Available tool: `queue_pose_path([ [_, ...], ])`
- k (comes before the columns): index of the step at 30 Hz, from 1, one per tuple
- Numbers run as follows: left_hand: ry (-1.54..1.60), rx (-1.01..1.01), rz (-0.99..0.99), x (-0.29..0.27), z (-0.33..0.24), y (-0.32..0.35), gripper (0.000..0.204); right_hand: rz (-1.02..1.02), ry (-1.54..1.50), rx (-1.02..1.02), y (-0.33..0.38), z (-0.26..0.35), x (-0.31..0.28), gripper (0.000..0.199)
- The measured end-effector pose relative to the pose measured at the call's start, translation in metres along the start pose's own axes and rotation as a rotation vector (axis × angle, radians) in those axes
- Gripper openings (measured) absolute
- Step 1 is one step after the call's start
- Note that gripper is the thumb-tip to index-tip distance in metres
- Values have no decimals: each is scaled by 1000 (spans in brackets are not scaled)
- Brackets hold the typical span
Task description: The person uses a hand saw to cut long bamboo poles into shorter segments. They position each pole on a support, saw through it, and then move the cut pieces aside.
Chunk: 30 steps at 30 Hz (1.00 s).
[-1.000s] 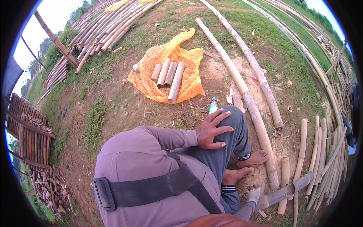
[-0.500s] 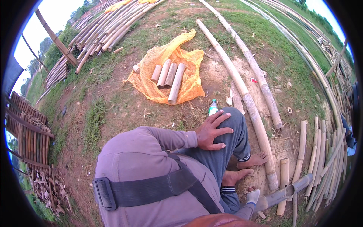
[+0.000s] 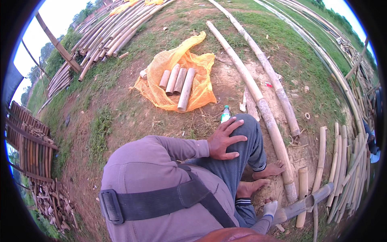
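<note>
My left hand [image 3: 223,141] rests open on my raised knee, fingers spread over the dark trouser leg, holding nothing. My right hand [image 3: 269,207], in a whitish glove or wrap with bare fingertips showing, is low by my feet, its fingers curled. It lies against the near end of a thick grey bamboo piece [image 3: 320,194]. What those fingers hold, if anything, is hidden. A short upright-looking bamboo piece [image 3: 302,189] crosses beside it. A plastic bottle with a green cap [image 3: 225,114] stands just past my knee.
Ahead, several cut bamboo tubes [image 3: 186,89] lie on orange netting [image 3: 161,103]. Two long bamboo poles [image 3: 258,94] run away on the right. Bamboo lengths [image 3: 342,161] are piled at right. Stacked poles [image 3: 117,34] lie far left, and a rack [image 3: 34,149] stands at left.
The view has shifted slightly, so the netting and tubes sit a little further left. Both hands hold the same places as before.
</note>
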<state>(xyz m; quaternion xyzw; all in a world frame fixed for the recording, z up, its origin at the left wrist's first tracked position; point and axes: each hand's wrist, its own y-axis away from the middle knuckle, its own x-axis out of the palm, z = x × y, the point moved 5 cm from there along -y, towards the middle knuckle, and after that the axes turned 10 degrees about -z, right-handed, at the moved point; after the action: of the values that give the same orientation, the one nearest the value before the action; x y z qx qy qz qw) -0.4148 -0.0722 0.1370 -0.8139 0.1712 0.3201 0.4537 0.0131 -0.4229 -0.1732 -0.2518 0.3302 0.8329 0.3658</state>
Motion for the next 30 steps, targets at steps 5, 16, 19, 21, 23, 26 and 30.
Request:
queue_pose_path([
  [5,-3,15,0,-1,0,-1,65,9,-39,33,-1,-3,0,50],
  [16,3,14,27,-1,-1,-5,65,-69,24,-46,17,17,-11,47],
  [19,-21,4,35,-4,0,-2,65,-109,119,-104,20,33,-8,46],
  [21,-24,6,27,-2,-1,-1,65,-111,84,-72,22,33,-9,47],
  [23,-19,22,20,0,-1,-7,65,-128,57,-60,17,24,-10,47],
  [26,-11,39,22,3,-3,-11,66,-148,47,-52,8,4,-12,47],
  [30,-56,7,50,-7,-1,0,66,-97,41,-19,38,56,-15,48],
])
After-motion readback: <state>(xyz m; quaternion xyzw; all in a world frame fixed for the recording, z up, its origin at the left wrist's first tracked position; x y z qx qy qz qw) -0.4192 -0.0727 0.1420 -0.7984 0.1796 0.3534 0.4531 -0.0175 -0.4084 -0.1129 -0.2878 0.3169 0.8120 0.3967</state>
